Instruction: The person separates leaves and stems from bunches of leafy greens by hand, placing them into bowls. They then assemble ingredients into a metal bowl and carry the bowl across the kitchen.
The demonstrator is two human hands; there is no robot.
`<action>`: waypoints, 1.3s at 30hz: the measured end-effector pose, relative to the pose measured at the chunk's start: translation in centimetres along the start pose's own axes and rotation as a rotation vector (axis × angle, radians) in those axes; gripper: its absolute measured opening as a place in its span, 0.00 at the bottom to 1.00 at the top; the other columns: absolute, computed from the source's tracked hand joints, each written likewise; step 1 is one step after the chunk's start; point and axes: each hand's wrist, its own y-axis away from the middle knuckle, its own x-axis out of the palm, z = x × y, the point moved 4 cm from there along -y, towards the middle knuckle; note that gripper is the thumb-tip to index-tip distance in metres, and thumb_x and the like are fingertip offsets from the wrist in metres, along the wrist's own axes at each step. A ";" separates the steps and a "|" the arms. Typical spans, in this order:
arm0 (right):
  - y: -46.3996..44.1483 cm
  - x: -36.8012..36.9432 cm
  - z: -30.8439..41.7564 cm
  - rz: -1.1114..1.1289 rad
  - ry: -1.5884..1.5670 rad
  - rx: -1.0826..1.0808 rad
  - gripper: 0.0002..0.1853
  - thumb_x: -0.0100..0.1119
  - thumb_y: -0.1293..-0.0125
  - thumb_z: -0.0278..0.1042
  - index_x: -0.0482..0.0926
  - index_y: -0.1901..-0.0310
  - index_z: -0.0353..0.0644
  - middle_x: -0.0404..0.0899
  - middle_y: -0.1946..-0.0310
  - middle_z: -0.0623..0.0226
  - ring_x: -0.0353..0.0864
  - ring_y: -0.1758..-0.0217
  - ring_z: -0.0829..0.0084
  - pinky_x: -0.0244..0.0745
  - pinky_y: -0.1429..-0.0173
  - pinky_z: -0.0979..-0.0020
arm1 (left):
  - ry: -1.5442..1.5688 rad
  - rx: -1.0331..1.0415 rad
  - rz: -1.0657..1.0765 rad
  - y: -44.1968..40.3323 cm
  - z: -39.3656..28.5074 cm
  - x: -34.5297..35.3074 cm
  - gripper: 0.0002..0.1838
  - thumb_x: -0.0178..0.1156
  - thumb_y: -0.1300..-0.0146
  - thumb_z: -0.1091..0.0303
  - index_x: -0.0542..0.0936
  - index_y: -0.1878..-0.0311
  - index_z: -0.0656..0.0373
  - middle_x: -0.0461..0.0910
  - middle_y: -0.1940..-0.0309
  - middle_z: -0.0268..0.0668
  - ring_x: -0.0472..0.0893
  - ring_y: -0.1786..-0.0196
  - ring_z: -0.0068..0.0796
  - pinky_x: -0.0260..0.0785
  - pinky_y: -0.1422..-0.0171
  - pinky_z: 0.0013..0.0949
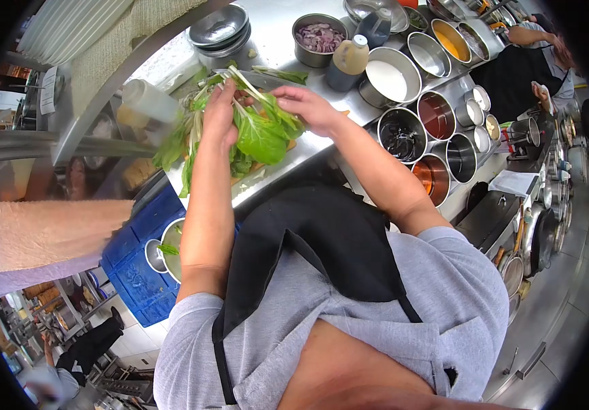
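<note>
My left hand (220, 115) is closed around the pale stems of some leafy greens (261, 134), whose broad bright leaves hang to the right. From the other side, my right hand (306, 108) pinches at the leaves, thumb and fingers together; its fingertips are partly hidden by them. More leafy greens (171, 140) lie in a loose pile to the left of and under my hands. A few cut leaves (281, 74) rest further back on the steel counter (267, 186). Part of an orange-brown board shows under the pile.
Stacked metal bowls (219, 31), a pot of chopped red onion (319, 39) and sauce bottles (347, 63) stand behind. Several pots of sauces (436, 115) line the right. Below left is a blue crate (141, 273) with a bowl (171, 239). Other people (526, 75) stand further off.
</note>
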 end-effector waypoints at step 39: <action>-2.1 -3.8 0.0 -0.444 0.520 -0.177 0.11 0.52 0.28 0.33 0.81 0.52 0.40 0.78 0.66 0.76 0.74 0.64 0.82 0.71 0.59 0.76 | 0.265 0.118 -0.128 -2.8 1.6 -2.2 0.11 0.47 0.23 0.62 0.70 0.55 0.60 0.75 0.69 0.38 0.75 0.68 0.30 0.74 0.62 0.34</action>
